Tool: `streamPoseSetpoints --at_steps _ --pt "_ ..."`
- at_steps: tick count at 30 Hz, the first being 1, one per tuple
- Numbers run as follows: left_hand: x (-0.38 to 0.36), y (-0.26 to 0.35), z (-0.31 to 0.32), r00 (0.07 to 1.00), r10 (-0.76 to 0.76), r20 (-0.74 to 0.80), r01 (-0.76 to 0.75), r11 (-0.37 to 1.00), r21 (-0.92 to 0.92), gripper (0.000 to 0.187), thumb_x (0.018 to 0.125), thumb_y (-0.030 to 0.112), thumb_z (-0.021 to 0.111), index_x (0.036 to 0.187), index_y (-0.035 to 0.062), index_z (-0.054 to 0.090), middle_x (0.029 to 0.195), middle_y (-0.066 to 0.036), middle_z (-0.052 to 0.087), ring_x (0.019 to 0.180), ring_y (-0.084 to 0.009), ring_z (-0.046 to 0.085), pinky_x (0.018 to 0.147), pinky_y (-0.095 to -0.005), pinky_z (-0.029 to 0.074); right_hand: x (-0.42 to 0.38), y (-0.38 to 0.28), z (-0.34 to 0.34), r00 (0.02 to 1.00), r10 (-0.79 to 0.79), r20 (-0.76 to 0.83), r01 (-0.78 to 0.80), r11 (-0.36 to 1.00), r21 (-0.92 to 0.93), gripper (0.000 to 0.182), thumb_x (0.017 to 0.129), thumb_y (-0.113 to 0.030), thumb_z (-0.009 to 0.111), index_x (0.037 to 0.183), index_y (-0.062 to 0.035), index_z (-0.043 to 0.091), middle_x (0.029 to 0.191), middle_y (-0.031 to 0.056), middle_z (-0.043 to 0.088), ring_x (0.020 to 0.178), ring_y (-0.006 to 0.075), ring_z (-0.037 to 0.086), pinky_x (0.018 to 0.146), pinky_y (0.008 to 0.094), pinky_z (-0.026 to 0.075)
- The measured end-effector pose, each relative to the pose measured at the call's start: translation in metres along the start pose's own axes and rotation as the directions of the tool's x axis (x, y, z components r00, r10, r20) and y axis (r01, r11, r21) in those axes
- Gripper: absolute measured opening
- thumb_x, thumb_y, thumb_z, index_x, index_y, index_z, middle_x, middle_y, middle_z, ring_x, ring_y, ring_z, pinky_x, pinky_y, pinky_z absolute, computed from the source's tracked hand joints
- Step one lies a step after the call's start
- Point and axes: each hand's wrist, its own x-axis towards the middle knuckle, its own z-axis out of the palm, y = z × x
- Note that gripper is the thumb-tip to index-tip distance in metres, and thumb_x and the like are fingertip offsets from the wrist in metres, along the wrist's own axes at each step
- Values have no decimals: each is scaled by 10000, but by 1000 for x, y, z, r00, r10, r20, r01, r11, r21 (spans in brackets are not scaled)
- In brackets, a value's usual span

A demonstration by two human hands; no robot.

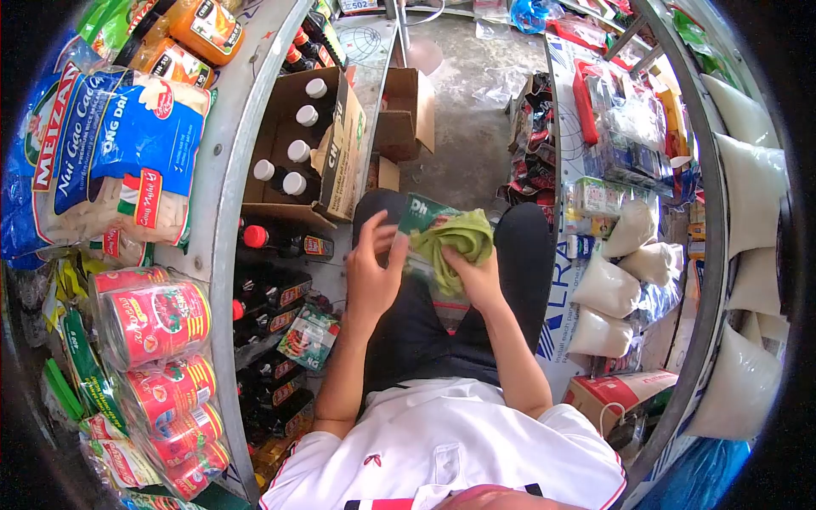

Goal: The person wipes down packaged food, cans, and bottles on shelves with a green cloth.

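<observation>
In front of my lap, my right hand (476,274) is closed around a bunched green cloth (456,244). The cloth lies against a green packet (418,212) with white lettering, and covers part of it. My left hand (376,262) is at the packet's left edge, thumb against it and the other fingers bent, slightly blurred. The packet seems to be held between that thumb and fingers. Another green packet (309,337) lies to the left, over dark bottles (280,293) with red caps.
On the left, a cardboard box (344,153) holds several white-capped bottles. Shelves there carry a pasta bag (127,153) and wrapped red cans (166,319). To the right stand bags of white grains (605,289) and a red-and-white box (620,391). A metal shelf post (234,212) rises at left.
</observation>
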Motion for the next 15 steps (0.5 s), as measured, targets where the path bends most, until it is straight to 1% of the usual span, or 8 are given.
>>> streamPoseSetpoints --at_steps 1,3,4,5,7,9,13,15 --pt "-2 -8 4 1000 -2 3 2 1000 1 554 1053 368 593 1456 2 486 1177 -166 731 1038 -289 733 911 -378 550 -2 -6 4 1000 3 -2 -3 1000 1 398 901 -34 751 1281 10 642 1192 88 721 1101 189 685 989 348 529" --pt "-6 -32 19 992 117 37 -96 932 -349 725 1054 445 576 1578 -2 351 1515 -193 527 1347 -286 566 1109 -402 429 -5 -13 16 979 -183 88 201 930 -309 409 888 -17 747 1281 12 637 1201 108 725 1102 204 687 981 352 531" --pt "-5 -43 26 986 161 37 -133 908 -397 831 1059 588 463 1628 16 265 1671 -191 305 1508 -280 368 1230 -420 275 -11 -14 24 985 -91 148 133 945 -299 441 863 12 733 1292 8 628 1255 132 707 1154 231 671 1020 364 512" --pt "-4 -57 33 986 162 36 -134 909 -395 831 1059 588 463 1628 16 265 1671 -191 305 1508 -280 368 1230 -420 275 -15 2 26 959 -114 260 180 953 -243 584 852 25 716 1412 -9 552 1403 179 618 1301 278 603 1130 394 430" --pt "-3 -80 43 972 120 202 128 452 -883 891 1041 693 340 1627 26 269 1696 -202 244 1542 -296 307 1264 -439 222 -28 -7 58 942 -191 278 246 952 -181 781 821 16 729 1539 -36 427 1555 217 465 1476 345 431 1230 449 294" --pt "0 -82 40 952 145 271 180 449 -875 930 1006 762 292 1637 80 275 1709 -184 216 1556 -324 268 1271 -477 214 -27 -7 71 909 -279 308 380 858 -344 808 820 -4 723 1559 -30 396 1595 213 412 1515 353 359 1246 457 258" --pt "-10 -74 30 927 77 367 366 16 -930 921 992 770 326 1638 116 287 1706 -177 228 1556 -342 265 1270 -498 212 11 2 78 827 -346 443 561 563 -607 874 780 -86 748 1567 -15 375 1629 213 367 1542 412 272 1272 527 196" --pt "-14 -72 26 909 62 412 415 -212 -885 917 985 775 343 1639 134 292 1705 -173 233 1556 -351 263 1270 -509 212 25 12 80 831 -310 462 553 556 -620 884 764 -130 759 1559 -25 389 1637 187 367 1546 395 276 1276 545 191"
